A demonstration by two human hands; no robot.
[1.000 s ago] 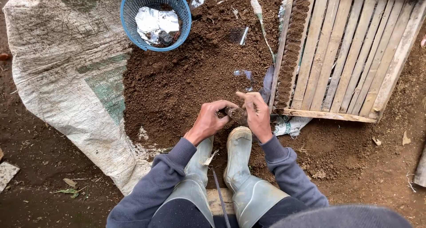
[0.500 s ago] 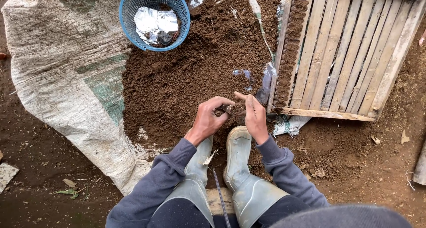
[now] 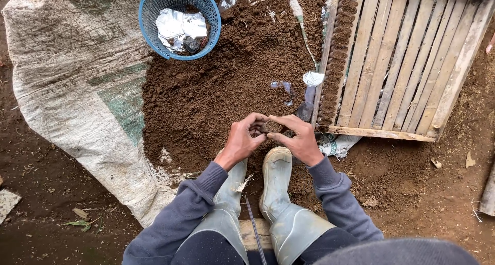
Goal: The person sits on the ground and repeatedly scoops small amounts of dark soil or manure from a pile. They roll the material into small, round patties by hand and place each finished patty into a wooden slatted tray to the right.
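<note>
My left hand (image 3: 242, 139) and my right hand (image 3: 300, 137) meet just above my grey rubber boots (image 3: 276, 187). Between their fingertips they hold a small round soil-filled pot (image 3: 271, 126). It sits at the near edge of a heap of brown soil (image 3: 227, 84) spread on a white woven sack (image 3: 72, 84). To the right lies a wooden slatted tray (image 3: 407, 63), with a row of small soil-filled pots (image 3: 337, 53) along its left edge.
A blue plastic basket (image 3: 179, 21) holding crumpled clear plastic stands at the top, on the sack. Scraps of clear plastic (image 3: 304, 92) lie on the soil beside the tray. Bare damp earth (image 3: 46, 203) surrounds the sack. A wooden plank (image 3: 487, 195) shows at the right edge.
Both hands stay together over the small pot, with the fingers shifting slightly around it. The view has moved a little.
</note>
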